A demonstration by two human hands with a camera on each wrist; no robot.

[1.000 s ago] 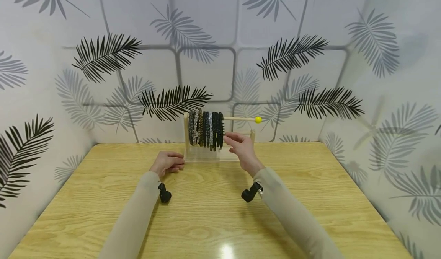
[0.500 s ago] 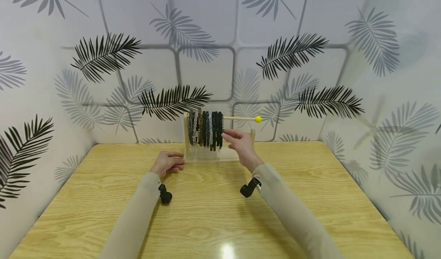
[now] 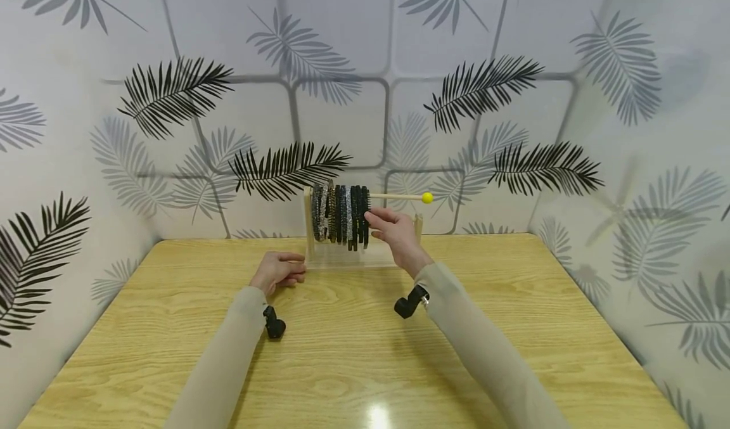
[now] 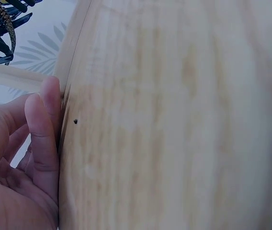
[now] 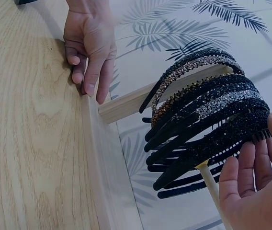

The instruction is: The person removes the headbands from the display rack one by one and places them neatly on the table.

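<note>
Several black, silver and bronze glittery headbands (image 3: 340,217) hang side by side on the rod of a pale wooden stand (image 3: 310,226). My right hand (image 3: 397,234) is at the right end of the row. In the right wrist view, its thumb and fingers pinch the edge of the outermost black sparkly headband (image 5: 232,136), which has small comb teeth inside. My left hand (image 3: 277,272) rests on the table at the stand's left corner, fingers relaxed. Its fingertips are right at the end of the wooden base (image 5: 97,158) in the right wrist view.
The rod (image 3: 399,196) runs out to the right beyond the headbands and ends in a yellow ball (image 3: 427,198). A shorter upright (image 3: 419,223) stands at the base's right end. A leaf-patterned wall covering (image 3: 342,125) rises behind the wooden table (image 3: 342,340).
My right hand has shifted slightly up and left, its fingertips moving onto the edge of the outermost headband. The left hand and the stand look unchanged.
</note>
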